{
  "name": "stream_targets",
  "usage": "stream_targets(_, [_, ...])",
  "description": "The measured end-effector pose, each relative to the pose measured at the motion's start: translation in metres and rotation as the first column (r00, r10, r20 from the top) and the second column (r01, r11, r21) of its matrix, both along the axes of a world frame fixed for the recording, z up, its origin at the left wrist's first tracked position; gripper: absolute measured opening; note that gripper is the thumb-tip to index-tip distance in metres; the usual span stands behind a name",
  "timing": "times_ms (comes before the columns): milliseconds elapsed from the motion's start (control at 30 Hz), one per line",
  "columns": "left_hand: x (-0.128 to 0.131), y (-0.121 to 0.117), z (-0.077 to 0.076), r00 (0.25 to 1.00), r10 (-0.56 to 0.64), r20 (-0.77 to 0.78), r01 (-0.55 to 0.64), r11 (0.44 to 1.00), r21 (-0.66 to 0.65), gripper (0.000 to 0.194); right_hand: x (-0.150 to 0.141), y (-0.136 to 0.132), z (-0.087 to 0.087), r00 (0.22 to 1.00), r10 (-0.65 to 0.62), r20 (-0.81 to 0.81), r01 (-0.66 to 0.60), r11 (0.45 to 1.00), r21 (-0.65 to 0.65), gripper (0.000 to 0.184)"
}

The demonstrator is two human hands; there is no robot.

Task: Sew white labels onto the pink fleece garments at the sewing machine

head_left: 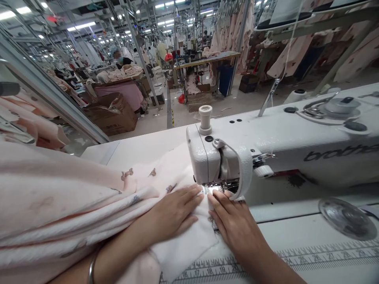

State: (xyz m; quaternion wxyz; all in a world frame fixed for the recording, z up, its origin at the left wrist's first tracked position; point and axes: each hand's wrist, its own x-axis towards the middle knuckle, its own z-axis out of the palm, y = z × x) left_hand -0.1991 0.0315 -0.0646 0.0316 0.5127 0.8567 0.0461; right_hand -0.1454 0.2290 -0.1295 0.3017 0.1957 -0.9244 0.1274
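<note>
The pale pink cloth (103, 193) lies across the white table (291, 232), heaped in loose folds at the left and running in to the needle area of the sewing machine (266, 126), where its edge passes under the head. From its deep, rounded folds and fuzzy surface it looks soft, limp and fairly thick, like a fleece; it should be hard to break, though the bunched bulk probably drags a little and the nap may shift or stretch if pulled. The left hand (179, 207) rests palm down on it, fingers straight and thumb apart, pressing rather than gripping. The right hand (237, 221) reaches its fingertips to the cloth just beside the needle area; whether it pinches the edge, I cannot tell. The best hold seems to be flat, light pressure on both sides of the edge, fingertips short of the needle, with the heavy folds left slack. As for writing, the machine's arm carries dark lettering (340, 153) that reads "brothe", its end cut off by the picture's edge, presumably "brother". Along the table's near side runs a printed ruler (316, 256), with 16, 17 and 18 legible left of the right forearm and 24, 25 and 26 right of it. Marks on the cardboard box (117, 116) behind are too small to read.
</note>
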Motion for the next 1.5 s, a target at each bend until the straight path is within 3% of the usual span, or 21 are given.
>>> stream_targets(400, [-0.011, 0.003, 0.001, 0.999, 0.037, 0.013, -0.037, 0.998, 0.059, 0.04, 0.006, -0.001, 0.0, 0.999, -0.017, 0.043, 0.02, 0.998, -0.065, 0.028])
stream_targets(633, [-0.005, 0.005, 0.003, 0.999, 0.034, 0.023, -0.035, 0.997, 0.069, 0.041, 0.01, 0.004, 0.0, 0.998, 0.017, 0.06, -0.01, 0.992, -0.126, 0.026])
stream_targets(867, [-0.002, 0.005, -0.007, 0.998, 0.044, -0.041, -0.039, 0.992, 0.118, 0.044, 0.013, 0.002, 0.008, 0.995, 0.103, 0.002, -0.101, 0.985, -0.139, 0.024])
stream_targets(1067, [0.038, -0.02, -0.004, 0.992, 0.102, -0.075, -0.099, 0.994, 0.046, 0.054, 0.056, -0.021, 0.012, 0.952, 0.303, -0.051, -0.3, 0.952, 0.055, 0.032])
stream_targets(1200, [0.083, -0.034, 0.01, 0.984, 0.168, -0.06, -0.161, 0.98, 0.115, 0.048, 0.079, -0.003, 0.01, 0.95, 0.31, -0.031, -0.309, 0.951, 0.02, 0.033])
stream_targets(1333, [0.111, -0.033, 0.007, 0.953, 0.272, 0.136, -0.296, 0.932, 0.209, 0.015, 0.086, 0.02, -0.001, 0.978, 0.207, 0.007, -0.204, 0.97, -0.133, 0.034])
stream_targets(1400, [0.116, -0.032, 0.0, 0.92, 0.316, 0.231, -0.368, 0.9, 0.235, 0.009, 0.088, 0.027, -0.008, 0.984, 0.178, 0.02, -0.171, 0.967, -0.189, 0.032])
stream_targets(1433, [0.116, -0.032, -0.002, 0.895, 0.341, 0.288, -0.42, 0.863, 0.281, 0.012, 0.088, 0.03, -0.011, 0.985, 0.171, 0.022, -0.163, 0.964, -0.211, 0.032])
stream_targets(1467, [0.116, -0.034, -0.002, 0.85, 0.379, 0.366, -0.503, 0.791, 0.349, 0.014, 0.089, 0.035, -0.012, 0.985, 0.167, 0.03, -0.156, 0.961, -0.228, 0.033])
stream_targets(1500, [0.116, -0.037, 0.0, 0.776, 0.427, 0.464, -0.617, 0.665, 0.42, 0.015, 0.09, 0.042, -0.013, 0.986, 0.165, 0.032, -0.152, 0.957, -0.246, 0.034])
